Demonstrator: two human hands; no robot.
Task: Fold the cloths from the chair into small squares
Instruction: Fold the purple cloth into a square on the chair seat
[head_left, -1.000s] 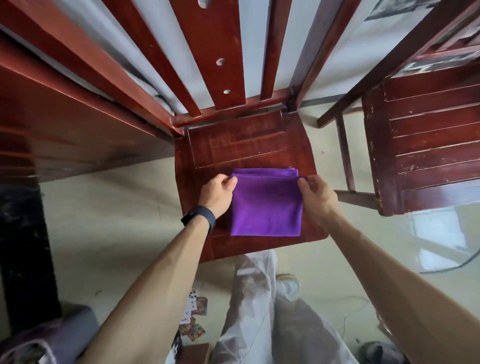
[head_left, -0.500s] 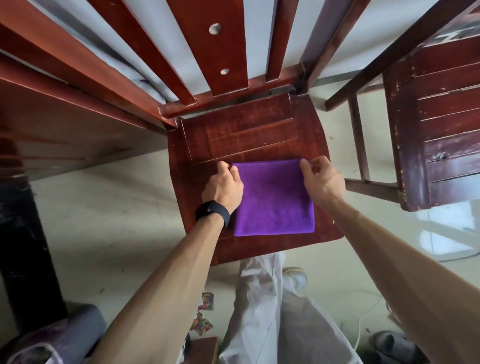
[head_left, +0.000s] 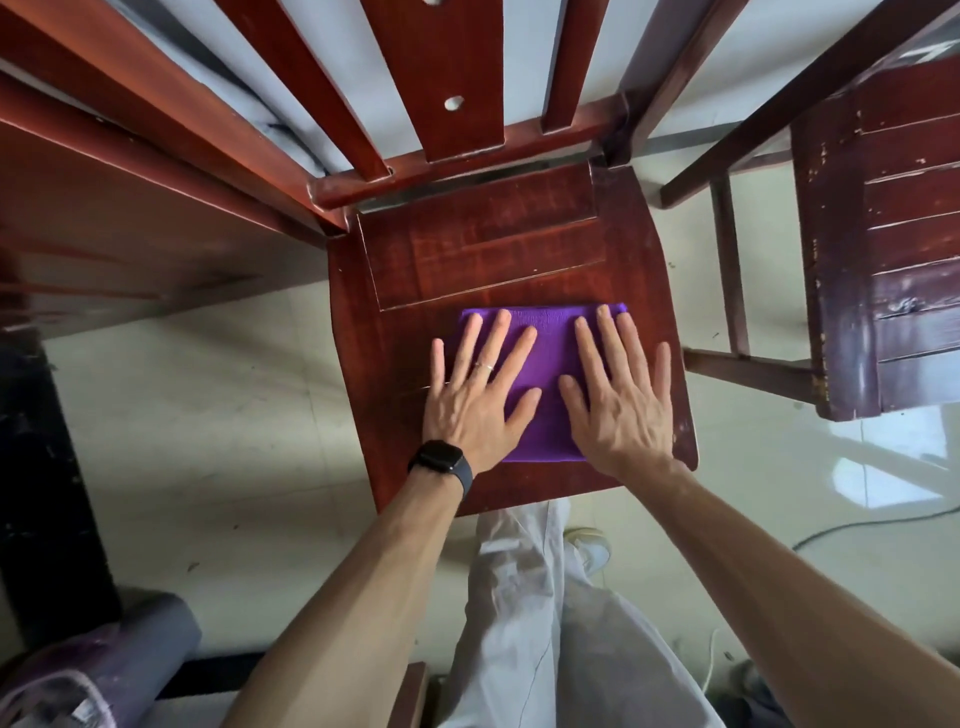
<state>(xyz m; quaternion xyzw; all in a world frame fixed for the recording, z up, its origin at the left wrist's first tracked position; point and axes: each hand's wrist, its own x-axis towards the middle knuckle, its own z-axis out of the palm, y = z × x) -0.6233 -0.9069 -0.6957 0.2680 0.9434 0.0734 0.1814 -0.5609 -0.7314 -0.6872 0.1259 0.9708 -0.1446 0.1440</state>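
Nearest the camera are the person's pale trousers (head_left: 524, 613), with both forearms reaching over them towards the seat. The left wrist wears a black watch (head_left: 440, 458).

The left hand (head_left: 475, 400) and the right hand (head_left: 618, 405) lie flat side by side, fingers straight and spread wide, holding nothing. Both palms press down on the purple cloth (head_left: 551, 340). The little fingers and outer edges of both hands overhang the cloth onto the wood.

A moment ago both hands were curled at the cloth's far corners, pinching the edge as the fold came down. Now that grip is gone and the hands have moved onto the top of the cloth. This looks like the fold being laid and flattened.

The cloth sits on the front half of the wooden chair seat (head_left: 467, 260), already a compact, roughly square pad with its far edge neat. In my judgement this cloth is close to finished, or ready for one last halving if a smaller square is wanted. No other cloth shows on the seat.

Beyond it rise the slats of the chair back (head_left: 457, 78), and a second, darker chair (head_left: 883, 249) stands to the right.
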